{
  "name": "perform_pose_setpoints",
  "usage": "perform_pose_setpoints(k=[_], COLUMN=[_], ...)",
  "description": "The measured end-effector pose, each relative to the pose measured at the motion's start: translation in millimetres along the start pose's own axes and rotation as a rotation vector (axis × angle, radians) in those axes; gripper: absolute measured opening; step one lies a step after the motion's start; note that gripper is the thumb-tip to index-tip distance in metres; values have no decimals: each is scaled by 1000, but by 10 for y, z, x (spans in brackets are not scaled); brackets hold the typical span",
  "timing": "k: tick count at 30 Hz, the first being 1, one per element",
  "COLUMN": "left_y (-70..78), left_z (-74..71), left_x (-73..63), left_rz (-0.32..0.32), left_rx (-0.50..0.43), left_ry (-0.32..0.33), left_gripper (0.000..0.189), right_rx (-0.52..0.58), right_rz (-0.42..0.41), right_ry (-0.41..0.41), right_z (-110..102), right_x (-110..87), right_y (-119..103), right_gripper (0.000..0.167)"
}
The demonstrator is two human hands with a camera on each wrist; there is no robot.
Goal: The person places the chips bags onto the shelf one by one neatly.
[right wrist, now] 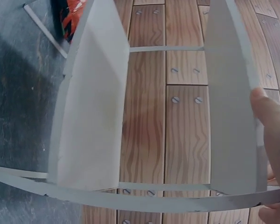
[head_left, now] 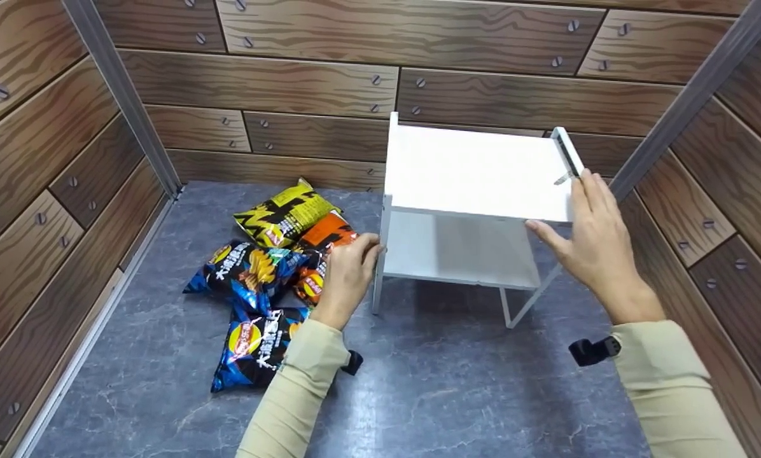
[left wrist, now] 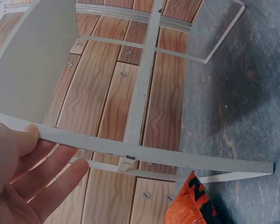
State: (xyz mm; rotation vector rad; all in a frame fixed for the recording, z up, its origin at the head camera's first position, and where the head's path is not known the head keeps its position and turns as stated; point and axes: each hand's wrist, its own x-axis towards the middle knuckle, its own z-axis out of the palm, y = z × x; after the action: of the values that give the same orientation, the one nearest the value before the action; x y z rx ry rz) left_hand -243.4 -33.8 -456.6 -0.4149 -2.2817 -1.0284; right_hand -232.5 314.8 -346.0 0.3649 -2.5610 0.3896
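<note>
A small white two-tier shelf (head_left: pixel 482 172) stands upright on the floor, with a lower board (head_left: pixel 469 245) under its top. My left hand (head_left: pixel 349 277) pinches the front left leg between thumb and fingers. In the left wrist view, that thumb lies on the white frame bar (left wrist: pixel 196 161) with the fingers spread behind it. At the top's front right corner, my right hand (head_left: pixel 600 245) holds the shelf, thumb at the front edge and fingers over the side rail (head_left: pixel 570 152). The right wrist view shows the thumb on the top board's edge (right wrist: pixel 245 51), the other fingers partly hidden.
Left of the shelf lies a pile of chip bags: a yellow bag (head_left: pixel 291 213), an orange bag (head_left: pixel 325 232), and blue-black bags, one (head_left: pixel 234 270) above another (head_left: pixel 253 359). Wood-patterned walls (head_left: pixel 310 86) enclose the grey floor (head_left: pixel 431 394) on the back and sides.
</note>
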Motion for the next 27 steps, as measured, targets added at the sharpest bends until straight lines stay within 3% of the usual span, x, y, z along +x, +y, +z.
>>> perform_pose_setpoints(k=[13,19,27], left_y=[-103,-216,-339], left_z=[-122,-310,-473], left_x=[-130,-287,-584], left_rz=[18,-69,-250], left_rx=[-94,29,163], left_ry=[-72,-68,-61], left_gripper=[23,30,42], right_rx=[2,8,11], right_rz=[-22,-25,-17], right_ry=[77,98,88], right_z=[61,61,78], right_x=[-29,-22,-29], right_y=[23,26,13], right_gripper=[91,91,92])
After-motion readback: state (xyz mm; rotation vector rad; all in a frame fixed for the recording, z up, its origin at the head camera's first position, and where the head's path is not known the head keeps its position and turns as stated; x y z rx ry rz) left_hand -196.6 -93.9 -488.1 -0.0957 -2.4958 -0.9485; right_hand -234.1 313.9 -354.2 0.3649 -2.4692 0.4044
